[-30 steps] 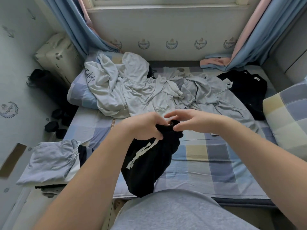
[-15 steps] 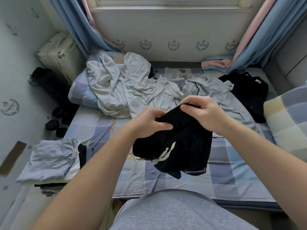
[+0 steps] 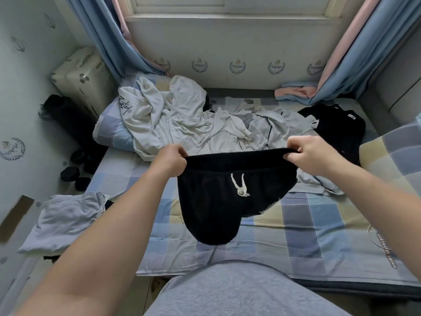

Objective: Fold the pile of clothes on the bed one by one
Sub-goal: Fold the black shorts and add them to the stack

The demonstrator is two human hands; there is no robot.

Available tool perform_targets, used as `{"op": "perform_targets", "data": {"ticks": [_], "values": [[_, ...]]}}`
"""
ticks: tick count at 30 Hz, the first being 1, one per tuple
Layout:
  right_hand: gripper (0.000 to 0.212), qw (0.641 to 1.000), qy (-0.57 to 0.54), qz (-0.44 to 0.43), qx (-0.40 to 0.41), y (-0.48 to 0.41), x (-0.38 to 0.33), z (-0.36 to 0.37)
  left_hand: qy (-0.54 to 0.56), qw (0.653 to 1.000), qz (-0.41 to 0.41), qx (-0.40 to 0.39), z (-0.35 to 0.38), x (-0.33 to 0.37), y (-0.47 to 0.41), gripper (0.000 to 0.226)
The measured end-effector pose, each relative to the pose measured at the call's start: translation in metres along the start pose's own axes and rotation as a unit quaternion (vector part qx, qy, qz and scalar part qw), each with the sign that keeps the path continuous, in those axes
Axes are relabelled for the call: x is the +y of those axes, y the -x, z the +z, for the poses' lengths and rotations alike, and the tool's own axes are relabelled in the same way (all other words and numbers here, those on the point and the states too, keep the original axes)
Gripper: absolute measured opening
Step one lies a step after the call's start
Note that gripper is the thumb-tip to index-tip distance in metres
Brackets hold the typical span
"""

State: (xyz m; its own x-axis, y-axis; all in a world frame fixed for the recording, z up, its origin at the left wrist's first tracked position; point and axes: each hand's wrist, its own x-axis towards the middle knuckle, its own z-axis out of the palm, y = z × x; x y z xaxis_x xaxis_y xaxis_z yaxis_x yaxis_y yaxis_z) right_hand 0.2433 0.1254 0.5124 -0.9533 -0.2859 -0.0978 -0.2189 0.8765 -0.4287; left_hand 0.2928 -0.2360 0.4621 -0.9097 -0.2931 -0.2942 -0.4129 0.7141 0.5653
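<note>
In the head view I held the black shorts up over the near half of the bed, spread wide by the waistband. My left grip was clamped on the left end of the band, fingers curled round it. My right grip was clamped on the right end in the same way, so the band ran taut between them. The legs hung loose below. I could not tell whether the lowest one brushed the checked sheet or hung just clear of it. A white drawstring dangled, knotted, from the middle of the front. Beyond the shorts the pile of clothes, pale grey tops tangled together, lay across the far half of the bed. A black garment lay flat at the far right, and a folded grey garment sat at the near left. I judged the shorts light, soft and limp, not slippery, and sure to sag wherever nothing held them. The waistband looked the firmest part, so its two ends seemed the right hold for shaking them flat. For folding I reckoned they should go down on the bare sheet nearest me, taken by the band and the leg hems, with the drawstring tucked in so it would not bunch the fold.
</note>
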Motion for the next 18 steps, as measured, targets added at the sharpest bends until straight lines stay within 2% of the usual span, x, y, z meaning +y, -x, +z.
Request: {"op": "perform_targets", "data": {"ticks": [4,8,11,16,18], "values": [[0.019,0.997,0.042,0.052,0.037,-0.007,0.012,0.023,-0.028,0.998,-0.049,-0.010,0.003,-0.015,0.001,0.027],[0.010,0.990,-0.006,0.139,0.034,-0.011,0.033,0.034,0.039,0.990,-0.136,-0.013,-0.005,-0.040,0.001,0.030],[0.019,0.965,-0.160,0.210,-0.006,-0.010,0.034,0.048,0.177,0.964,-0.200,-0.004,0.001,-0.048,0.006,0.032],[0.026,0.880,-0.385,0.251,-0.124,-0.010,0.008,0.064,0.309,0.923,-0.227,-0.045,0.019,-0.049,0.016,0.023],[0.020,0.845,-0.451,0.257,-0.131,-0.009,0.009,0.061,0.394,0.879,-0.251,-0.096,0.017,-0.057,0.022,0.012]]}}
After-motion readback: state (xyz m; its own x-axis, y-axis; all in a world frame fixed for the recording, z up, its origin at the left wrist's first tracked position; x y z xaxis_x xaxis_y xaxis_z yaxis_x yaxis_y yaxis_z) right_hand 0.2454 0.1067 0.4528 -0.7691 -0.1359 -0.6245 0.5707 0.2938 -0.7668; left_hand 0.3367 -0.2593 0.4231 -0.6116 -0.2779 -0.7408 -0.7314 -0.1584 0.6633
